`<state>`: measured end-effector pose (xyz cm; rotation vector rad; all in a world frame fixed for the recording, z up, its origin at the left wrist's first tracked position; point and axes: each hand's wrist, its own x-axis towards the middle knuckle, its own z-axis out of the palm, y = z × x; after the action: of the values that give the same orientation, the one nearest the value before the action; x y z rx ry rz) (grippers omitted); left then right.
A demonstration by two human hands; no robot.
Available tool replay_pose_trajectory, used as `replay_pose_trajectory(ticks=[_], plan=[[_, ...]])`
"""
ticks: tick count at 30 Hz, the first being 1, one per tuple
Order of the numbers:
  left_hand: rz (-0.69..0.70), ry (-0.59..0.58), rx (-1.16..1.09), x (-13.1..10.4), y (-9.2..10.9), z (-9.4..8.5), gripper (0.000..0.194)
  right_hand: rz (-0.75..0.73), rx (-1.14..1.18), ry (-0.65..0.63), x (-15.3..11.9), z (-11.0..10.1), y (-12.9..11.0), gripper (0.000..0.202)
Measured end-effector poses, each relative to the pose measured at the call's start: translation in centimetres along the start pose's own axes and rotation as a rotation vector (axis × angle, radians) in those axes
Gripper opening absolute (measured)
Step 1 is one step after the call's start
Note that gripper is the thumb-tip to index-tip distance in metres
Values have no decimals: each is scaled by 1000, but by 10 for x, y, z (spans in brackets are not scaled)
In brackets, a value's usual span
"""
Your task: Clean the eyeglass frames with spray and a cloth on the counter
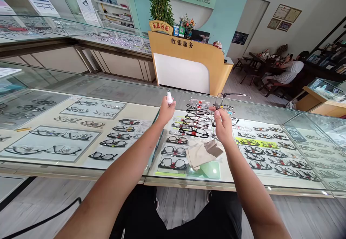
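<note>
Two hands full: left hand [167,110] grips a white-topped bottle [169,98], right hand [222,123] pinches eyeglasses [219,101] — a slipping pinch could drop them beyond the near cloth [202,154], onto the glass counter [127,87].

The wearer's body, seen from above. Left hand [167,109] and right hand [224,123]: five-fingered, ungloved, each tapering from a broad forearm, bare along its visible length. Near edge: plain black cloth garment [135,213], covering lap and both legs; at its near left, a thin, short white strip [123,233], too small to identify.
</note>
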<state>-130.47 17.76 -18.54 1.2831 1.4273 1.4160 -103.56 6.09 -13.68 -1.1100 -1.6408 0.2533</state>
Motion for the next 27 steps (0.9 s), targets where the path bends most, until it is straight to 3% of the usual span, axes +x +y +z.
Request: replay_pose_trajectory(ticks=[3,7,9,12,18,23,27], plan=[[-10,-109,-173,-11,19,3,40,29,9,3,0,0,-1,52],[-75,-468,-421,-32,52,3,78,43,69,-11,-1,2,-4,50],[-120,-616,-462,-44,68,1,91,52,103,-37,-2,3,-5,49],[-149,-713,-453,-59,85,1,97,66,143,-78,-4,5,-7,48],[-129,-767,-444,-70,88,9,96,112,246,-165,-8,8,-12,48],[33,-601,-367,-72,74,19,87,158,339,-249,-10,10,-22,48],[120,-576,-279,-75,68,21,84,176,365,-329,-11,12,-28,50]])
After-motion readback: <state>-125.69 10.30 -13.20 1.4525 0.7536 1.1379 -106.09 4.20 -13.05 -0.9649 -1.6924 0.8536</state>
